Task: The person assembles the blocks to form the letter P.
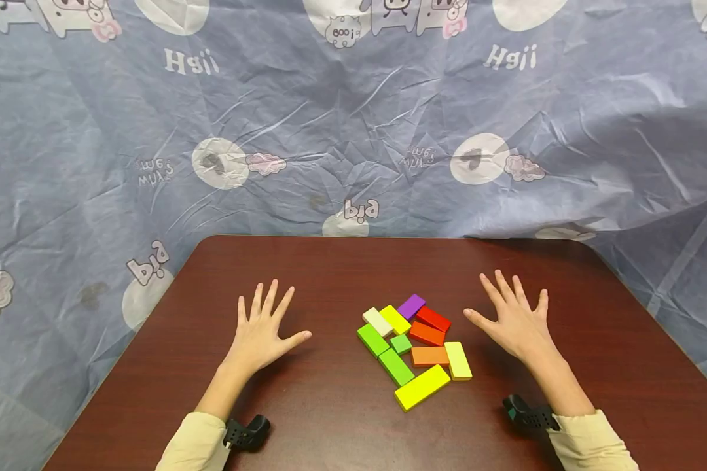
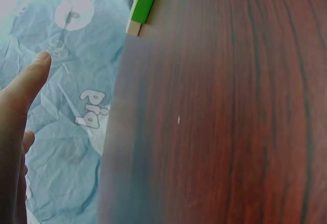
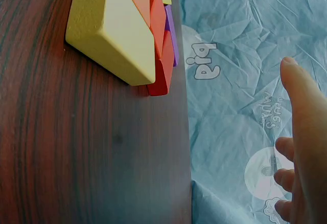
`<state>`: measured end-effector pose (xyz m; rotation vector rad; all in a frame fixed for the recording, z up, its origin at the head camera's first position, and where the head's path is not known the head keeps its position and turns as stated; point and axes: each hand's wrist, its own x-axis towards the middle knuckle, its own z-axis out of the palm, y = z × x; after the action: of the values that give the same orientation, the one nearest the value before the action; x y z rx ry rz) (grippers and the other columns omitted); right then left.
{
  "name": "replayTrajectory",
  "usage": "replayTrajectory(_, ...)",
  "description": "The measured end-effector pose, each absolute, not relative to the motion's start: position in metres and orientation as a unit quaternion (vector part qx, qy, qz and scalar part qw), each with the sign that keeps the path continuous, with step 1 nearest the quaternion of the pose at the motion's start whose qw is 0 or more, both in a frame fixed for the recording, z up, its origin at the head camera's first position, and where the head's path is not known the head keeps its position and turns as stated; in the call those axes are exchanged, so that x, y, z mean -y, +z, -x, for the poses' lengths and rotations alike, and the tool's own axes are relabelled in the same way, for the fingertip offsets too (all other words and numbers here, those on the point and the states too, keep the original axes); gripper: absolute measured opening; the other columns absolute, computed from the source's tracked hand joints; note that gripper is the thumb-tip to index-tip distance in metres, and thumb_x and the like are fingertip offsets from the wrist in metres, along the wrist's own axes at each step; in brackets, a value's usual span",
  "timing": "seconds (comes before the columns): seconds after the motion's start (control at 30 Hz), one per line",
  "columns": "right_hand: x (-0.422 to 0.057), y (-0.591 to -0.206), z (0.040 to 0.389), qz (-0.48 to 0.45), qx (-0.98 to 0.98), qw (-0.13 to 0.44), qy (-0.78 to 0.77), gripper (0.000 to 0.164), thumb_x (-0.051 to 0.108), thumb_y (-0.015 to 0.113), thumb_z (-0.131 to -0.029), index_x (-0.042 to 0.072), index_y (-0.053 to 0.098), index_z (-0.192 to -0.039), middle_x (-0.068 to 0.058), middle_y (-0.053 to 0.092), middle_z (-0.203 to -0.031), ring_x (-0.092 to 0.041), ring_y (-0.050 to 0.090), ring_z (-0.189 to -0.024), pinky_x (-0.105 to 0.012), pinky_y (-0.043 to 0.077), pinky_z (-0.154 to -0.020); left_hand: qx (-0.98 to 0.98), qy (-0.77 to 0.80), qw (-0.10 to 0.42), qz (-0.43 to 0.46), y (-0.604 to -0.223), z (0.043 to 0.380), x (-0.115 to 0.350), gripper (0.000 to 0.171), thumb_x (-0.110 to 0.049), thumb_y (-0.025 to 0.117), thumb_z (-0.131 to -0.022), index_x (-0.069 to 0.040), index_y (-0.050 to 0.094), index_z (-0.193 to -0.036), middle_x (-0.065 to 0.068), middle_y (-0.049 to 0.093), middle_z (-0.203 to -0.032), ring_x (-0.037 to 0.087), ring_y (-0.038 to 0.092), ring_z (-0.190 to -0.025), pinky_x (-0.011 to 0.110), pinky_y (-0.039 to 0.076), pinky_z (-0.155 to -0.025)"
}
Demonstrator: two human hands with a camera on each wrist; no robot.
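Note:
Several coloured blocks lie in a loose cluster on the dark wooden table (image 1: 330, 418). Among them are a purple block (image 1: 411, 307) at the back, a small green block (image 1: 400, 344) in the middle and a long yellow block (image 1: 422, 388) at the front. My left hand (image 1: 261, 337), fingers spread, is left of the cluster and holds nothing. On the other side my right hand (image 1: 520, 327) is spread too, its thumb nearest the red block (image 1: 433, 319) and the pale yellow block (image 1: 458, 361). In the right wrist view that pale yellow block (image 3: 112, 35) looms large.
A creased grey-blue printed cloth (image 1: 353, 118) hangs behind the table and along its sides. Black bands with small devices sit on both wrists, one at the left cuff (image 1: 247, 432) and one at the right cuff (image 1: 530, 414).

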<state>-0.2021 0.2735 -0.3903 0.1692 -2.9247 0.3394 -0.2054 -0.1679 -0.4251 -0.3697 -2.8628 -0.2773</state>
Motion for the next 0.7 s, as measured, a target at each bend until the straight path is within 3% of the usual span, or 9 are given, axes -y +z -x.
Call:
replayTrajectory(0.37, -0.264, -0.388, 0.196, -0.064, 0.985, 0.107, 0.118, 0.079, 0.063, 0.044, -0.083, 0.023, 0.019, -0.146, -0.017, 0.018, -0.150, -0.044, 0.015, -0.135, -0.071, -0.011, -0.100, 0.977, -0.098, 0.133, 0.132, -0.420, 0.198, 0.156, 0.089, -0.073, 0.046, -0.075, -0.029, 0.016, -0.146, 0.008, 0.009, -0.154, 0.032, 0.004, -0.141, 0.062, 0.000, -0.109)
replayTrajectory(0.7, -0.249, -0.383, 0.183, -0.088, 0.981, 0.127, 0.119, 0.074, 0.061, 0.047, -0.083, 0.020, 0.030, -0.143, -0.016, 0.026, -0.148, -0.040, 0.020, -0.134, -0.069, -0.008, -0.102, 0.971, -0.150, 0.129, 0.137, -0.418, 0.190, 0.129, 0.086, -0.068, 0.050, -0.077, -0.029, 0.016, -0.146, 0.008, 0.010, -0.154, 0.031, 0.014, -0.140, 0.061, 0.013, -0.109)
